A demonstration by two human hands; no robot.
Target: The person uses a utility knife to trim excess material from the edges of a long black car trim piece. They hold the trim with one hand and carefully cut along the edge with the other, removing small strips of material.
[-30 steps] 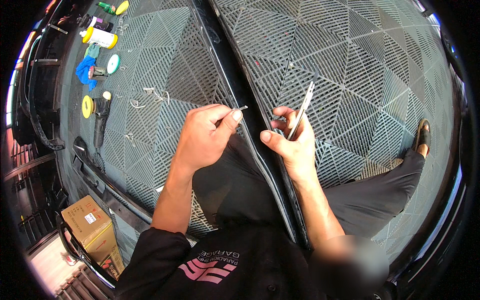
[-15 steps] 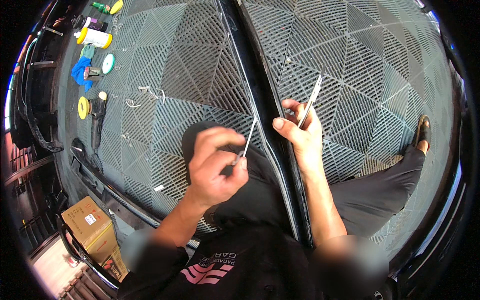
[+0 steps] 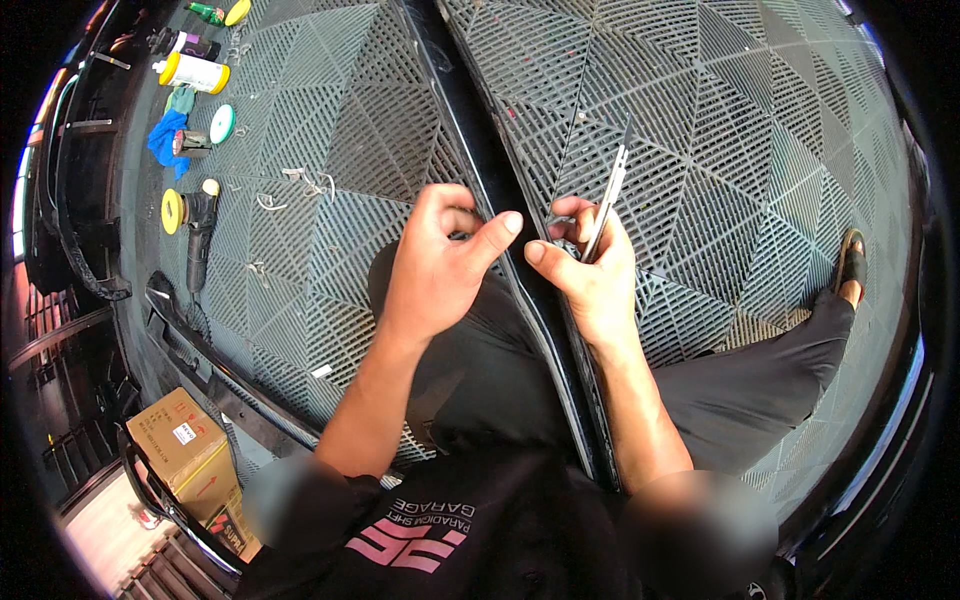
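A long black glossy trim piece [image 3: 500, 190] runs from the top of the view down to my lap, with a pale line along its left edge. My left hand [image 3: 440, 260] is at that edge, fingers curled against its side and thumb on its face. My right hand [image 3: 605, 280] holds a slim silver utility knife [image 3: 608, 195] with its dark blade pointing away from me. The thumb of that hand rests at the trim piece's right edge. Any thin strip in my left fingers is hidden.
Grey slatted floor tiles [image 3: 700, 120] lie beneath. At left are a polisher [image 3: 200, 225], a yellow-and-white bottle [image 3: 195, 73], a blue cloth [image 3: 167, 145], a teal pad [image 3: 222, 124] and curled pale scraps [image 3: 310, 183]. Cardboard boxes [image 3: 180, 440] stand lower left.
My left hand, which was pulling a thin pale strip off the edge, has moved up and right onto the trim piece; the strip no longer shows. The trim's far end has shifted left.
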